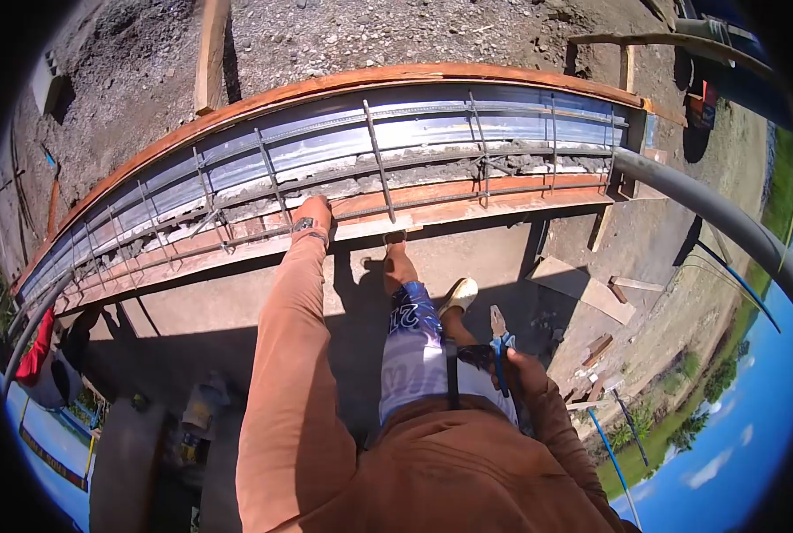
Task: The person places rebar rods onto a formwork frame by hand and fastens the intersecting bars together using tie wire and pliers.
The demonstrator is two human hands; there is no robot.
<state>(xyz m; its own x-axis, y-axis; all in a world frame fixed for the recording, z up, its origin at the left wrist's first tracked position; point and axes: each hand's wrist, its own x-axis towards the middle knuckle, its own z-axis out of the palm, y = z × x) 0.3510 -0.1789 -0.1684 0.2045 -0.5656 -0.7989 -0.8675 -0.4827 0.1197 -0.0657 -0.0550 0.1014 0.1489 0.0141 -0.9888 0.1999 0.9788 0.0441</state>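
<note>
My left hand [314, 213], with a watch [304, 225] on its wrist, reaches out to the near side of a long wooden form. Its fingers are curled over a steel reinforcing bar [361, 212] at the form's near edge; the fingertips are partly hidden. Down by my right thigh, my right hand [527, 371] is closed around the blue handles of a pair of pliers [501, 338], jaws pointing up and away from me. Tied crosswise bars [378, 151] make a cage inside the form, above rough grey concrete.
A wooden board [396, 76] and shiny metal sheet [316, 124] line the far side. Grey hose [716, 191] bends out at the right end. A timber post [211, 58] stands beyond, on gravel. Wood scraps [596, 351] lie right. Another person in red [39, 355] is far left.
</note>
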